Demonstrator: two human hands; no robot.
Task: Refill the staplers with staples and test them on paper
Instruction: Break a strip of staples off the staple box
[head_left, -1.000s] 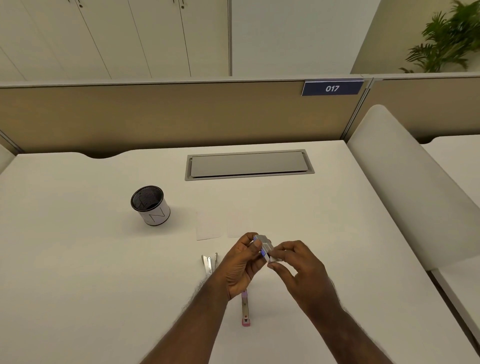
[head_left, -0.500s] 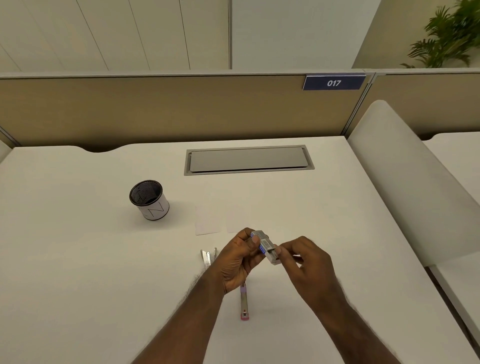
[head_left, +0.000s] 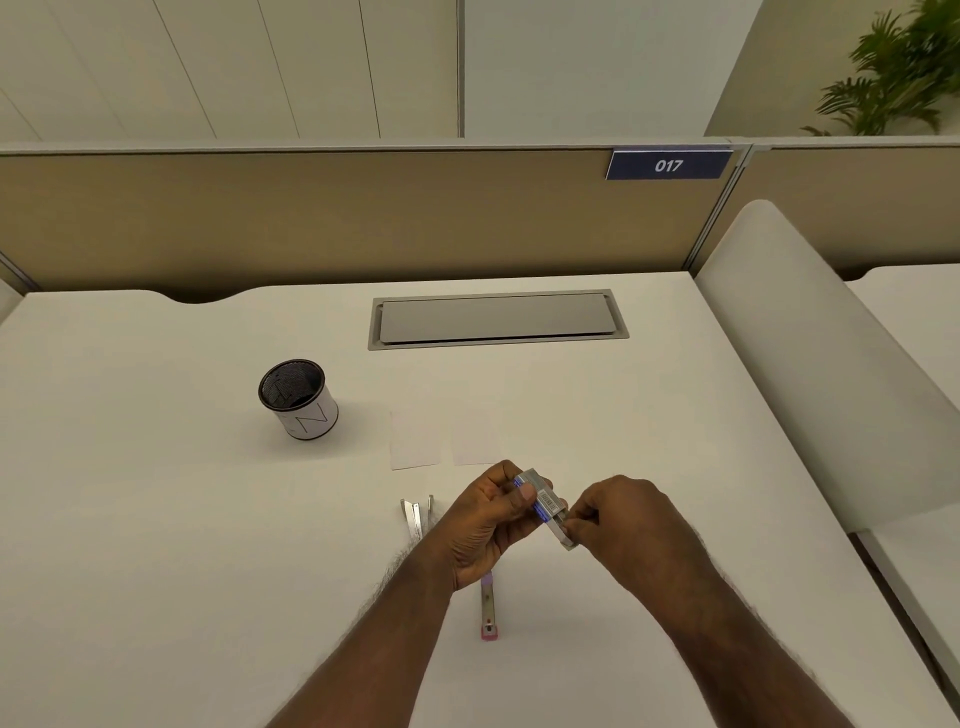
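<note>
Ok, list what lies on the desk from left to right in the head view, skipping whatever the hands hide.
Pen cup → left paper slip → silver stapler parts → pink-tipped stapler → staple box, gripped by the left hand and pinched by the right hand.

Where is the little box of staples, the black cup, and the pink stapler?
Staple box (head_left: 543, 506): head view, on its barcoded side, between both hands.
Mesh pen cup (head_left: 306, 415): head view, on its white outer wall.
Pink stapler (head_left: 489, 610): head view, on its metal rail, below the left hand (head_left: 483, 525).
</note>
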